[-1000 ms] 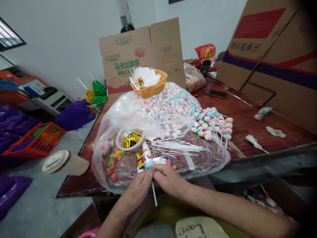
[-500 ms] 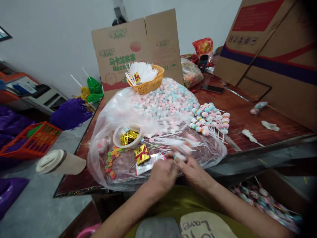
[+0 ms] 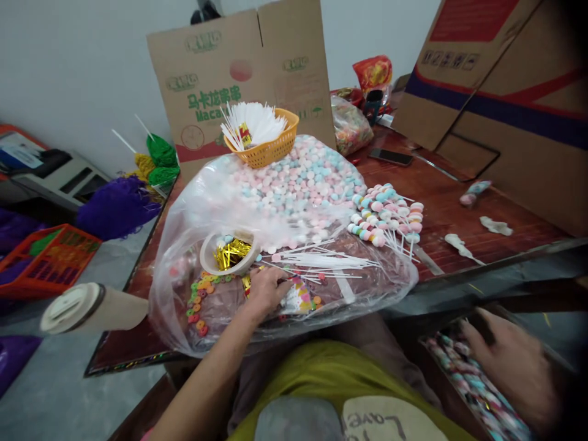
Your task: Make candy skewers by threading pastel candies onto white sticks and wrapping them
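Observation:
My left hand (image 3: 266, 288) is on the plastic sheet, over the gold packet and beside a printed wrapper (image 3: 301, 296); its fingers are bent, and what they hold, if anything, is hidden. My right hand (image 3: 509, 361), blurred, reaches over a box of candy skewers (image 3: 482, 392) at the lower right; its fingertips are unclear. White sticks (image 3: 331, 261) lie behind my left hand. A tub of gold ties (image 3: 227, 252) stands to its left, near colourful rings (image 3: 198, 308). Finished-looking skewers (image 3: 388, 214) are piled at the right of the pastel candies (image 3: 298, 184).
An orange basket of sticks (image 3: 271, 147) sits behind the candies. A lidded cup (image 3: 114, 308) lies tilted in view at the left table edge. Cardboard (image 3: 248, 67) stands behind; a large carton (image 3: 514, 122) and a phone (image 3: 390, 157) are at right.
My hands have parted. The left moved left onto the gold packet; the right moved from the table's front down to the box at right. The view has shifted slightly.

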A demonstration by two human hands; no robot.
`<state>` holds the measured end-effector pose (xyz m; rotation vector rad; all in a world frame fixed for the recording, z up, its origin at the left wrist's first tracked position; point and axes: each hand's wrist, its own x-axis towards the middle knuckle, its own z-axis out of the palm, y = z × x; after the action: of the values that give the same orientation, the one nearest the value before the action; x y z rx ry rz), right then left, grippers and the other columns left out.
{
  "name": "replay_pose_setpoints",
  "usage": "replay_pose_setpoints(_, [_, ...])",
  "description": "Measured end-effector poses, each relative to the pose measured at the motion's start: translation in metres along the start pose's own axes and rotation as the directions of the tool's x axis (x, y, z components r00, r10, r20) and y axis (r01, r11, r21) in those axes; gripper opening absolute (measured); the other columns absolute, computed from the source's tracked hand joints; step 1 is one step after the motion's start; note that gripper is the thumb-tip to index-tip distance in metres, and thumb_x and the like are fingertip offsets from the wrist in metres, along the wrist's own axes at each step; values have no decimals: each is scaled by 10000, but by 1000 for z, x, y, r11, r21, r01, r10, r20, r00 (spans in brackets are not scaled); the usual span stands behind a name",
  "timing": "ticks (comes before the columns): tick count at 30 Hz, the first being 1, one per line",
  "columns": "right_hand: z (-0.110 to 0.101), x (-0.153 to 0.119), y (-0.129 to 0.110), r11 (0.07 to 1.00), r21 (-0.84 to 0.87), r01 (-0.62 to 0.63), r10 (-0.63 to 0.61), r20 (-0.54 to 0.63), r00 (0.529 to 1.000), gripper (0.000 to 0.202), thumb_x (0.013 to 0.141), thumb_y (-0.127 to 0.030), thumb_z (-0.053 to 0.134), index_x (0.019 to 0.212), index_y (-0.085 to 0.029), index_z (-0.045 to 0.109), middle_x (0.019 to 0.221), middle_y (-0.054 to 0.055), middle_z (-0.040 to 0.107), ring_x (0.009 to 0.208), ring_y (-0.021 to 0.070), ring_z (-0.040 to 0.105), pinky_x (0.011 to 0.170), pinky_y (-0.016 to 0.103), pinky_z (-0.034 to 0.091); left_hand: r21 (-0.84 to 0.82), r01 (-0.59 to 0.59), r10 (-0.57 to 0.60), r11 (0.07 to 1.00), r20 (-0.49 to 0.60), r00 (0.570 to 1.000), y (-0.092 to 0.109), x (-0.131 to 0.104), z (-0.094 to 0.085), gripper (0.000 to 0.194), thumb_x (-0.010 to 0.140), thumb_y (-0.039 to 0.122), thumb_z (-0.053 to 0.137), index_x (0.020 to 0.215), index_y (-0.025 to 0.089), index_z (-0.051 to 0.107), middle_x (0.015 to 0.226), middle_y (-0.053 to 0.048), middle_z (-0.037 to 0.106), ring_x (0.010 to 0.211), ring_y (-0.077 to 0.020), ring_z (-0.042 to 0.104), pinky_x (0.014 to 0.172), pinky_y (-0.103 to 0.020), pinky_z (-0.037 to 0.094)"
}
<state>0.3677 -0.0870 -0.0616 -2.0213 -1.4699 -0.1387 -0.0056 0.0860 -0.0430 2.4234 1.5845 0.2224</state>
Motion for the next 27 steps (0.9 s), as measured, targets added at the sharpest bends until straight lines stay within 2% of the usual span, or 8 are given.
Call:
replay_pose_setpoints(3, [45, 38, -66, 927, 158, 341, -326, -113, 939, 135, 780, -262, 541, 882, -201, 606, 843, 132, 638, 826, 261, 588, 771, 426, 437, -51, -75, 72, 996, -60, 996, 3, 0, -13, 208, 846, 327, 504, 822, 247, 695, 930, -24, 701, 891, -189, 587, 827, -359, 349])
replay_pose_setpoints(5, [64, 57, -124, 826, 350, 442, -433, -108, 895, 208, 794, -252, 544, 978, -172, 599, 956, 129, 617, 925, 247, 549, 838, 418, 418, -131, -196, 178, 972, -139, 974, 10, -1, -26, 197, 845, 310, 509, 835, 242, 694, 972, -32, 695, 931, -197, 579, 880, -380, 337])
replay_pose_setpoints(7, [77, 66, -174, 724, 546, 421, -524, 39, 851, 221, 794, -258, 546, 988, -166, 599, 982, 119, 600, 955, 233, 521, 816, 378, 421, -244, -298, 258, 923, -184, 949, 20, -5, -37, 197, 849, 279, 494, 837, 212, 680, 912, -43, 697, 894, -188, 588, 877, -367, 364])
replay_pose_setpoints(9, [88, 68, -205, 634, 699, 332, -600, 173, 781, 107, 802, -218, 516, 805, -178, 616, 772, 65, 595, 790, 194, 523, 719, 326, 417, -359, -286, 237, 888, -176, 956, 28, -10, -40, 212, 861, 256, 453, 840, 186, 652, 819, -40, 682, 793, -163, 594, 779, -307, 424])
replay_pose_setpoints(10, [94, 68, -213, 634, 713, 300, -594, 200, 780, 115, 803, -202, 505, 748, -180, 604, 723, 52, 579, 753, 187, 508, 701, 319, 402, -405, -240, 184, 882, -172, 968, 31, -12, -39, 213, 862, 252, 439, 842, 179, 638, 788, -36, 668, 744, -154, 587, 719, -281, 438])
replay_pose_setpoints(16, [121, 62, -199, 732, 667, 136, -415, 278, 866, 134, 810, -162, 464, 683, -185, 500, 691, 19, 512, 711, 150, 461, 651, 260, 367, -643, 49, -140, 764, -92, 986, 25, -7, 4, 187, 770, 343, 554, 736, 160, 568, 661, 2, 599, 610, -136, 546, 568, -235, 432])
replay_pose_setpoints(22, [119, 66, -185, 766, 641, 60, -386, 382, 840, 208, 801, -208, 468, 611, -200, 384, 630, -15, 441, 628, 127, 410, 584, 237, 325, -567, -84, 29, 819, -106, 994, 26, 6, 16, 194, 802, 316, 488, 763, 172, 612, 739, -33, 640, 715, -162, 565, 686, -280, 444])
replay_pose_setpoints(27, [116, 80, -177, 808, 586, 66, -364, 407, 838, 309, 872, -313, 392, 587, -197, 371, 583, -16, 433, 575, 117, 386, 552, 242, 283, -518, -125, 69, 846, -125, 990, 39, 16, 14, 229, 842, 323, 427, 737, 178, 570, 657, -10, 584, 631, -144, 520, 610, -254, 410])
